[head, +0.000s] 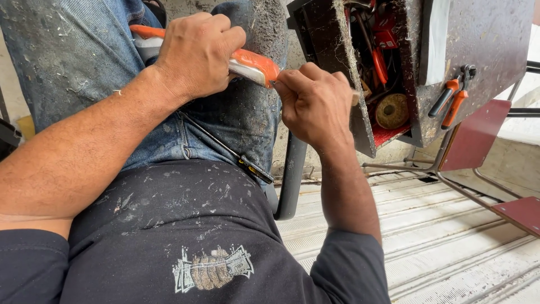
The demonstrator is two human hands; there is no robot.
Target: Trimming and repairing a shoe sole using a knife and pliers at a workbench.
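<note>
The left hand is gripping an orange and white power tool on the person's lap, fingers wrapping fully around its body. At three o'clock of it, the right hand is pinching at the tool's tip with fingers closed; what they hold is hidden. A screwdriver is lying across the jeans. At two o'clock, an open toolbox is holding pliers.

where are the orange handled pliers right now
In the head view the pliers hang at the upper right, on the outer face of the dark toolbox, to the right of its open compartment and away from both hands.
</note>
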